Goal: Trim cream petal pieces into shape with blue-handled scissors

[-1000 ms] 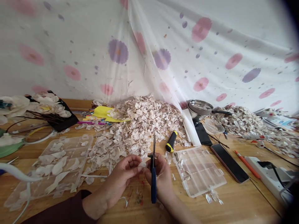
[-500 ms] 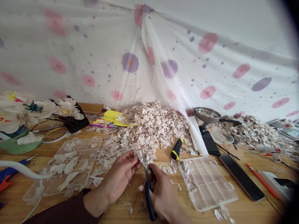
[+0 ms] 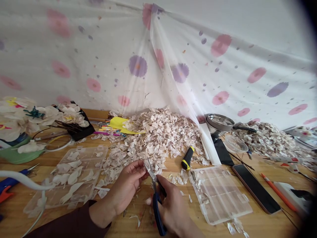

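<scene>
My left hand point(image 3: 131, 181) is closed in a pinch on a pale, thin petal-like flake point(image 3: 145, 164), most of it hidden by the fingers. In my right hand point(image 3: 170, 201) is a pair of scissors point(image 3: 156, 201) with dark blue handles. Their blades point up and left and meet the flake at my left fingertips. How far the blades are parted is hard to make out. Just beyond both hands spreads a large heap of similar whitish flakes point(image 3: 163, 135).
To the left, a clear plastic case point(image 3: 81, 158) carries loose flakes; another divided case point(image 3: 220, 195) lies right. Around them are a black-yellow tool handle point(image 3: 188, 158), a phone point(image 3: 256, 188), a pan point(image 3: 220, 122), an orange pen point(image 3: 277, 191) and a white cable point(image 3: 24, 178).
The scissors have tilted slightly left, their blades shifting closer to my left fingertips. My left hand stays almost still, with the flake still pinched.
</scene>
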